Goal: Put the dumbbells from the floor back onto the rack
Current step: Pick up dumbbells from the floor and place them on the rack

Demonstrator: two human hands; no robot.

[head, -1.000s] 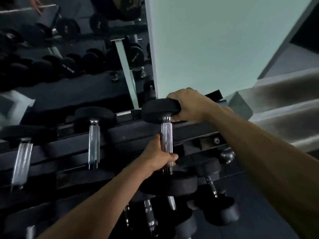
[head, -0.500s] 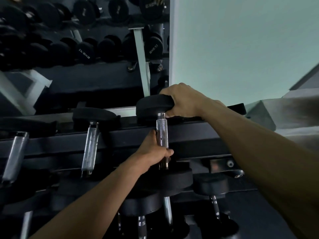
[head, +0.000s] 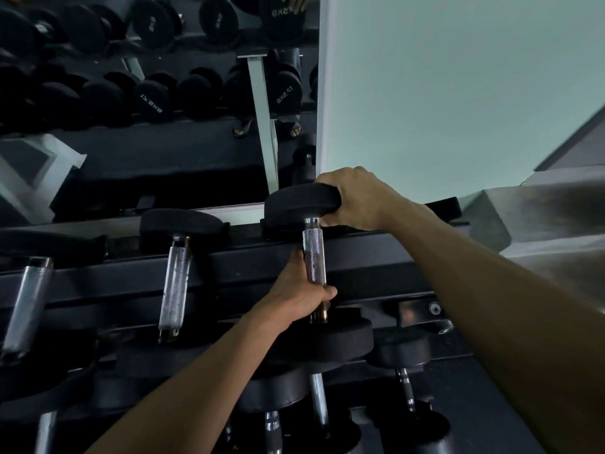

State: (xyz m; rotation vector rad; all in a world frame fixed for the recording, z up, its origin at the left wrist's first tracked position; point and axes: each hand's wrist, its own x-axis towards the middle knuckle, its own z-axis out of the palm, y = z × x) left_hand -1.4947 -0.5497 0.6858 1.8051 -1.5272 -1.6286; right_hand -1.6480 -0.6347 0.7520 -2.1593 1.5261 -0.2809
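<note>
Behind the black rack (head: 376, 253) we see a pale green wall (head: 458, 93) and a mirror (head: 163, 142) reflecting rows of black dumbbells. From the head view, the rack's top tier holds a neighbouring dumbbell (head: 178, 257) and, at the right end, the dumbbell (head: 313, 253) we are handling. Our left hand (head: 302, 294) wraps curled fingers round its knurled handle near the lower head. Our right hand (head: 355, 198) grips the upper head's rim, fingers curled over it. More dumbbells sit on the tier below.
</note>
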